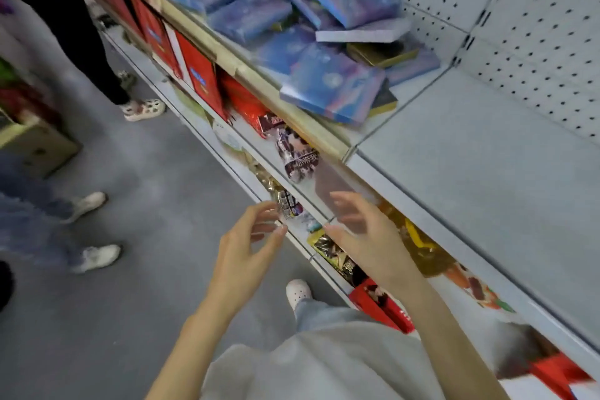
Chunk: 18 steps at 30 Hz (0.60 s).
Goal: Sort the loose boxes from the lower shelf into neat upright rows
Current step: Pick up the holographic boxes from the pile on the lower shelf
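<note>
Both hands are up in front of the shelving, around 6 o'clock. The left hand (246, 256) has its fingers loosely curved and apart, and nothing's in it. The right hand (367, 237) is a bit blurry, but its fingers are spread too and it's not holding anything either. It hovers right at the front edge of the lower shelf (311, 201).

The loose blue boxes (334, 88) are a total heap up at 12 to 1 o'clock, lying flat and overlapping on the grey upper shelf (487, 172), with a couple of gold-edged ones buried in there. The pegboard back (535, 26) is at 2 o'clock.

Down a level at 10 to 11 o'clock, some red boxes (198, 75) stand upright in a row. A purple snack packet (298, 156) lies near the middle, just above the hands. Another red box (383, 305) sits at 5 o'clock under the right forearm.

Other people's shoes (143, 109) are at 9 to 10 o'clock on the grey floor (146, 302).
</note>
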Available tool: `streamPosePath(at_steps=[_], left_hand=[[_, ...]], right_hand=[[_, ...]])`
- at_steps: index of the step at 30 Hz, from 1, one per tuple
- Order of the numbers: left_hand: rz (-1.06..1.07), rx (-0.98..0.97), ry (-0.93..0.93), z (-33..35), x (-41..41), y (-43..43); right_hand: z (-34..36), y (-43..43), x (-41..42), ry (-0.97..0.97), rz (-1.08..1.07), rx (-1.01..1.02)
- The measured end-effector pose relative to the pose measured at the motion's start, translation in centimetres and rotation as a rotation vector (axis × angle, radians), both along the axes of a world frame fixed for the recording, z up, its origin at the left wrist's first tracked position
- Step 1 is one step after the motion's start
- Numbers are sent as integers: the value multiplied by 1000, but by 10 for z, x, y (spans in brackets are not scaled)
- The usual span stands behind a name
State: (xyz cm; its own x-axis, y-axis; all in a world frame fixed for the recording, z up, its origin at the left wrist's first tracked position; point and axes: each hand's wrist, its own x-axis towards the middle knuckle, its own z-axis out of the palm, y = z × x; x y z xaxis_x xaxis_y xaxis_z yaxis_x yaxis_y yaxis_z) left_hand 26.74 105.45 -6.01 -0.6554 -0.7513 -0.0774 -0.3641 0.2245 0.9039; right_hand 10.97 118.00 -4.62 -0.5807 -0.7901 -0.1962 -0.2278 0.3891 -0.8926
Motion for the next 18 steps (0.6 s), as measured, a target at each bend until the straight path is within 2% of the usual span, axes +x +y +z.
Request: streamPosePath(at_steps=[8,13,18], left_hand=[[95,2,26,4,-5,-155],[-98,-25,-34,-5,-22,-259],[-340,-143,-81,10,-42,-351]], right_hand=[[28,-173,-34,42,-22,-68],[26,-250,-57,133,-267,-102],[21,-280,-56,219,-548,-12]])
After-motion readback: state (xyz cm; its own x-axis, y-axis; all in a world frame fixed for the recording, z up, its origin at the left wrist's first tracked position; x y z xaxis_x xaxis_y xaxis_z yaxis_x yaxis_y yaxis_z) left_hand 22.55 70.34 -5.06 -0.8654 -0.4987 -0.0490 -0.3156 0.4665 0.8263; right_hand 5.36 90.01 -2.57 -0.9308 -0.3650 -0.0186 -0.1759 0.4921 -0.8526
